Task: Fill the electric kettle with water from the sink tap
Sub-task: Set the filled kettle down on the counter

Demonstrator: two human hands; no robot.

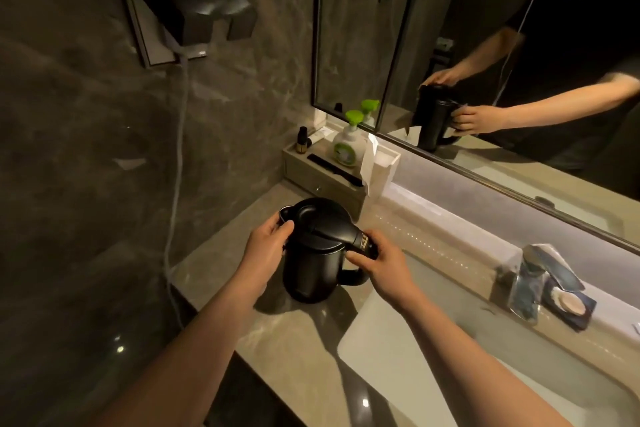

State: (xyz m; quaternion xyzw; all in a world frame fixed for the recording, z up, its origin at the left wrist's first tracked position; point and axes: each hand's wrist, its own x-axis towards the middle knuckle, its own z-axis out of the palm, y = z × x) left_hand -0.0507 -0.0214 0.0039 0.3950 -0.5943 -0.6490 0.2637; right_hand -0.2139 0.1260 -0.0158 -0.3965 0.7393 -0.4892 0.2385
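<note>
I see a black kettle (313, 250), a beige marbled counter (221, 253), a green-capped soap bottle (348, 142) and a white sink (398, 357).

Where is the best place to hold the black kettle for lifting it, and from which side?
Probably the handle, approached from the right, the sink side. The kettle stands upright on the counter and its handle sticks out to the right, leaving an open loop; the right hand grips its top.

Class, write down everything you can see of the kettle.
The kettle is matte black and cylindrical, with a domed lid, small spout and looped handle. It stands upright on the counter, left of the sink, lid shut. The left hand holds its spout side; the right hand grips the handle top.
</note>
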